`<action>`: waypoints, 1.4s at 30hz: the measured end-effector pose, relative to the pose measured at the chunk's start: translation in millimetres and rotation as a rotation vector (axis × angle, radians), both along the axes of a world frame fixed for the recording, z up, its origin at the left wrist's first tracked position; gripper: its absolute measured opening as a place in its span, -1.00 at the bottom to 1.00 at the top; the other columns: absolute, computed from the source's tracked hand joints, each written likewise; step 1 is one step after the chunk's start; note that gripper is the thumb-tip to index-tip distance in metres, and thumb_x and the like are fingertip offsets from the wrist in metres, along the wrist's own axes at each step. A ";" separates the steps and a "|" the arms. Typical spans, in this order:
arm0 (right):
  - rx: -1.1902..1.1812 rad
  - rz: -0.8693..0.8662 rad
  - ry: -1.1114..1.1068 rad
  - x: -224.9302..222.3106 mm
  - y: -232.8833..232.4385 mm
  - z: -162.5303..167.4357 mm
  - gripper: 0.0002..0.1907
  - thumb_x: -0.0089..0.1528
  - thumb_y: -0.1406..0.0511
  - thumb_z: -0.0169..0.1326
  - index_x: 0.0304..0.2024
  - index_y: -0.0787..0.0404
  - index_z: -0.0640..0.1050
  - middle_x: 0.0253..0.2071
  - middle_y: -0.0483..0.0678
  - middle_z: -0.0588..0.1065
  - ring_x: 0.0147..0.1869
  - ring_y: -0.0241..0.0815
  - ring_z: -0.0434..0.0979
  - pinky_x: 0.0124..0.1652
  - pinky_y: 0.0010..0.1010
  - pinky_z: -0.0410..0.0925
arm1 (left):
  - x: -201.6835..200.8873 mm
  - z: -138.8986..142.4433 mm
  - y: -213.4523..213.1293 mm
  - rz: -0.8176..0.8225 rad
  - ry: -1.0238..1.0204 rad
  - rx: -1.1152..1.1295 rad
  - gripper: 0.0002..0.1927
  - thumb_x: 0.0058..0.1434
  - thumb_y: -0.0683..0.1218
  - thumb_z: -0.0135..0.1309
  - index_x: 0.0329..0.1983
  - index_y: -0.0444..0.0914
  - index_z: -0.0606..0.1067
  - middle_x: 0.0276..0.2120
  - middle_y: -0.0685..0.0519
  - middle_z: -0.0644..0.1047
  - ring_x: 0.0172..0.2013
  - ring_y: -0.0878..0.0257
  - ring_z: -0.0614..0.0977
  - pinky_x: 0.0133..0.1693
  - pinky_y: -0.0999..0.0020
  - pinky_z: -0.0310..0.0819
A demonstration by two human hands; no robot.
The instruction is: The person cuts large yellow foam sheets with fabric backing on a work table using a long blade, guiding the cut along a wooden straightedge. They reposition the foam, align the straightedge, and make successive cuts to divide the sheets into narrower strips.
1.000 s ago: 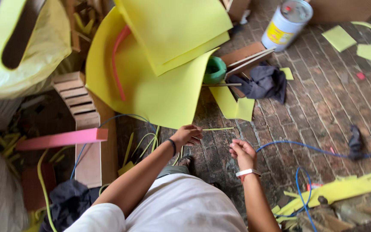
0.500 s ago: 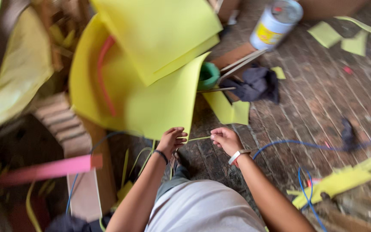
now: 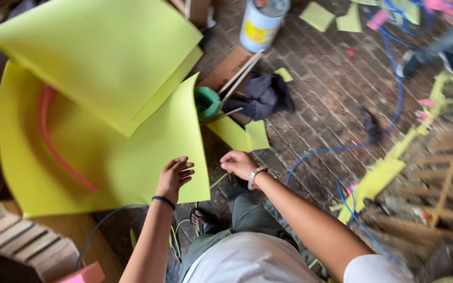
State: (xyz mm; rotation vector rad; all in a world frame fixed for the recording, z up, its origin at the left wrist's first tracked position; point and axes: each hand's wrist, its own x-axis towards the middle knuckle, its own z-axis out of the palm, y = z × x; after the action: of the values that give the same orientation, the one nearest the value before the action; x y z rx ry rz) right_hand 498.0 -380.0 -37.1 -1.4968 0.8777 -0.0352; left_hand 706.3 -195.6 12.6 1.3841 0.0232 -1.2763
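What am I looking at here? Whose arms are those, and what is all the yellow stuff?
This picture comes from a camera worn on a person's head, looking down, so the two arms are that person's own. The left hand rests open on a big yellow foam sheet. The right hand, with a white wristband, is curled just beside the sheet's edge; whether it pinches anything is hard to tell. All this lies on a brick floor. Nearby are more yellow sheets, small yellow scraps, a green cup, a dark cloth, a white tin and a blue cable.
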 end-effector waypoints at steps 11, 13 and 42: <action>-0.202 0.397 0.356 177.6 -103.3 -219.1 -0.87 0.09 0.27 0.28 -0.34 0.15 0.71 -0.32 -0.08 0.66 -0.19 -0.22 0.66 -0.11 -0.36 0.48 | 64.1 -111.0 -10.5 0.494 0.157 0.208 -0.74 0.32 0.01 0.08 -0.06 -0.24 0.50 -0.30 0.07 0.63 -0.40 0.32 0.60 -0.36 0.42 0.42; -0.211 0.490 0.441 208.7 -106.4 -260.5 -0.85 0.07 0.27 0.29 -0.30 0.12 0.69 -0.27 -0.06 0.66 -0.13 -0.16 0.66 -0.06 -0.32 0.48 | 64.7 -139.5 -11.3 0.589 0.198 0.283 -0.74 0.32 -0.01 0.08 -0.04 -0.25 0.51 -0.31 0.08 0.62 -0.42 0.34 0.58 -0.37 0.44 0.41; -0.136 0.312 0.135 500.7 -34.2 -264.1 -0.67 -0.05 0.27 0.17 -0.62 0.49 0.48 -0.62 0.16 0.43 -0.52 0.02 0.41 -0.37 -0.19 0.30 | -136.4 -350.6 82.3 0.740 0.370 0.331 -0.73 0.26 -0.17 0.21 0.01 -0.32 0.55 -0.31 -0.04 0.70 -0.30 0.31 0.74 -0.17 0.41 0.65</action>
State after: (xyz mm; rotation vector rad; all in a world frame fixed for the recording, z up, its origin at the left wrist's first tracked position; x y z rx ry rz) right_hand 998.7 -414.2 -301.2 -1.7660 0.7514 0.2424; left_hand 569.9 -113.3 -338.0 1.2114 0.9494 -0.8899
